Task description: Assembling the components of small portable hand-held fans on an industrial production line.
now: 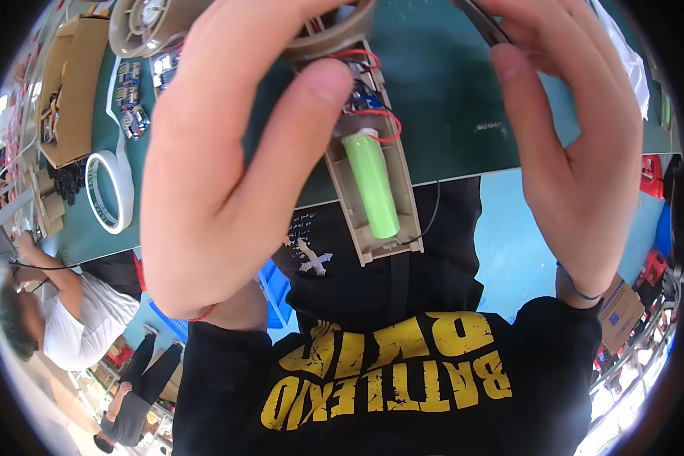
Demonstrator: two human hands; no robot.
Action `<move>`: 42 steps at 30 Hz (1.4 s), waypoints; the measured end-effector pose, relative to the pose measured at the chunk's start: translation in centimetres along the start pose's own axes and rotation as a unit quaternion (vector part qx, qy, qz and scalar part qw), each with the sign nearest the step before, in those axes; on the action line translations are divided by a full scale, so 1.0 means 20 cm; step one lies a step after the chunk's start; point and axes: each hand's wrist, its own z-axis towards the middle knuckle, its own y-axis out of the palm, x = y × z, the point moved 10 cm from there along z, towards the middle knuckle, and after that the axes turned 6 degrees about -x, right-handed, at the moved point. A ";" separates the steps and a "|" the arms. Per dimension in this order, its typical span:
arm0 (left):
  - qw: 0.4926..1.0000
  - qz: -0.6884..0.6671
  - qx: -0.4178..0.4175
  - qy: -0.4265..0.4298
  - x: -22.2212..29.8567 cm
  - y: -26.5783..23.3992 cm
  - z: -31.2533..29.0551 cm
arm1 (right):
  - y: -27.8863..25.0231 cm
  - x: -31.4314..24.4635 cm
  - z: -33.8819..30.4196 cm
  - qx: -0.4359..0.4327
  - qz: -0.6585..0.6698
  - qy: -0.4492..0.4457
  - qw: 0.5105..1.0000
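My left hand is closed on a beige plastic fan housing, its thumb lying near the small blue circuit board. The open handle of the housing tilts over the table's near edge toward me. Inside it lies a light-green cylindrical battery. A red wire loops beside the board, and a thin black wire hangs from the handle's lower end. My right hand pinches a slim dark tool, apart from the housing. The upper frame edge cuts the tool off, so its kind is unclear.
On the green table, another beige round fan part stands at the far left. Small circuit boards, a white tape roll and a cardboard box are also left. A person in a white shirt works at lower left.
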 end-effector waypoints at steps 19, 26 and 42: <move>0.999 0.010 0.007 -0.039 -0.05 -0.01 0.01 | -0.02 -0.08 -0.01 -0.005 0.008 -0.122 0.992; 0.999 0.011 0.011 -0.043 -0.05 -0.01 0.03 | -0.06 -0.13 0.01 -0.063 -0.029 -0.152 0.986; 0.998 0.014 0.008 -0.055 -0.08 -0.03 0.02 | 0.01 -0.08 0.05 -0.137 0.026 -0.117 0.983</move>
